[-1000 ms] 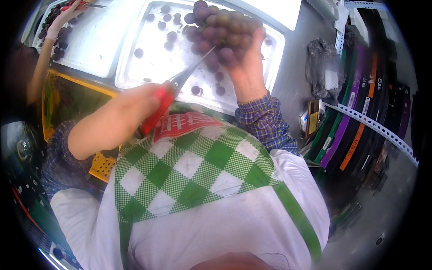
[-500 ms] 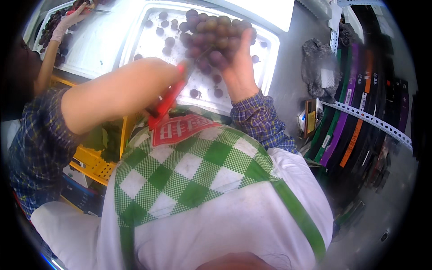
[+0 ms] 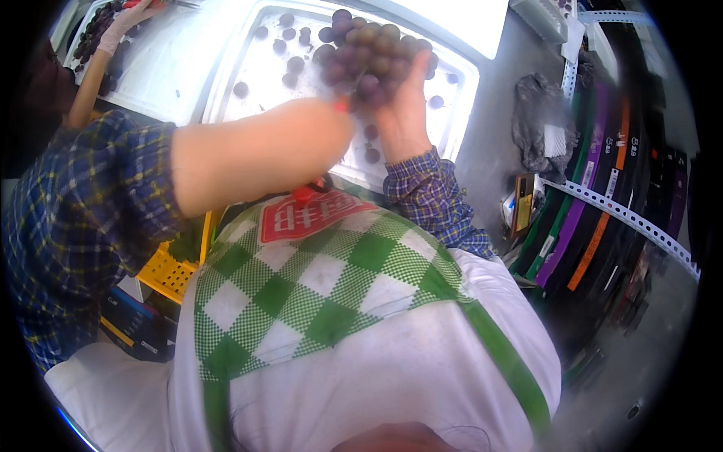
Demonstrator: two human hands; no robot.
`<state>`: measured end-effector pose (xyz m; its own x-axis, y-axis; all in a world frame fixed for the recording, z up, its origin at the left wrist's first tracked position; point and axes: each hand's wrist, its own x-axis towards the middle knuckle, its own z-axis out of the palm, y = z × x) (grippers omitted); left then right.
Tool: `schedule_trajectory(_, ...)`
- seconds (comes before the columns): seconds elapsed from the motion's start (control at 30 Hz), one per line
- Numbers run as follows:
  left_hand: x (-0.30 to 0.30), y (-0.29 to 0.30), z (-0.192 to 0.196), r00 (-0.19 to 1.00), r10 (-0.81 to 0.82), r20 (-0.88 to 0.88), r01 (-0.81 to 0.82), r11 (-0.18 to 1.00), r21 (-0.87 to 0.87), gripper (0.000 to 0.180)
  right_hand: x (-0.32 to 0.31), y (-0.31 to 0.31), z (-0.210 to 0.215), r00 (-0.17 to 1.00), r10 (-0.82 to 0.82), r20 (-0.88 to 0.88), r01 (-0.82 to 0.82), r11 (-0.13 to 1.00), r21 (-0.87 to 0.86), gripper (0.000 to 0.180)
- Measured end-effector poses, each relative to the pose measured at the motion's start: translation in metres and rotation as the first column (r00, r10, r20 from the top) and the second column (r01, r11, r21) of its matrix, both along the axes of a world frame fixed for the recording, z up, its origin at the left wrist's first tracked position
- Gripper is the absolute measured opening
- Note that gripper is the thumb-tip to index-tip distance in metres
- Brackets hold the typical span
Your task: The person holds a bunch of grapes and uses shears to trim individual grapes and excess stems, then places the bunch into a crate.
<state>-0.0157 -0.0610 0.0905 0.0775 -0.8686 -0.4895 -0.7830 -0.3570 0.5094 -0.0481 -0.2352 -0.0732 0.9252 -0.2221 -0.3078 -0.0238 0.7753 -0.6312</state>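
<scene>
My right hand (image 3: pixel 403 113) holds up a bunch of dark purple grapes (image 3: pixel 369 53) over a white tray (image 3: pixel 242 56) with several loose grapes lying in it. My left hand (image 3: pixel 330 126) is pressed against the left side of the bunch. It grips red-handled scissors (image 3: pixel 343 105), of which only a bit of red shows. The blades are hidden among the grapes and behind my forearm. My bare left forearm crosses the view from the left, a blue plaid sleeve behind it.
Another person's gloved hand (image 3: pixel 124 19) works at a second white tray (image 3: pixel 162 60) holding grapes at the top left. A yellow crate (image 3: pixel 169 271) sits below the table at left. At right are a grey crumpled bag (image 3: pixel 538 120) and a rack of coloured strips (image 3: pixel 595 203).
My left arm has lifted and swung right, bringing the scissors from below the bunch up against it. The bunch has shifted a little to the right in my right hand.
</scene>
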Motion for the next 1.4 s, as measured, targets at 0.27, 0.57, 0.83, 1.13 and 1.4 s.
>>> schedule_trajectory(0.27,-0.005,0.006,-0.024,0.986,0.156,-0.059,-0.156,0.988,-0.006,0.025,-0.005,-0.003,-0.003,0.998,0.031,0.048,-0.032,0.999,0.016,0.079)
schedule_trajectory(0.57,-0.017,0.019,-0.033,0.915,0.393,-0.093,-0.401,0.911,-0.092,0.038,-0.003,-0.002,0.003,0.989,-0.094,-0.116,0.087,0.994,-0.064,0.086)
schedule_trajectory(0.83,-0.006,0.007,-0.01,0.657,0.632,-0.411,-0.583,0.772,0.254,0.039,-0.003,-0.003,0.005,0.996,-0.059,-0.061,0.052,0.993,-0.104,0.078)
schedule_trajectory(1.13,0.001,-0.002,0.015,0.224,0.871,-0.438,-0.686,0.46,0.564,0.036,-0.011,-0.004,0.012,1.0,0.018,0.017,-0.017,0.997,-0.075,0.074)
schedule_trajectory(1.4,0.004,0.004,0.032,0.498,0.775,-0.389,-0.585,0.632,0.509,0.026,-0.01,-0.008,0.008,1.0,0.027,-0.009,-0.028,0.996,-0.08,0.073)
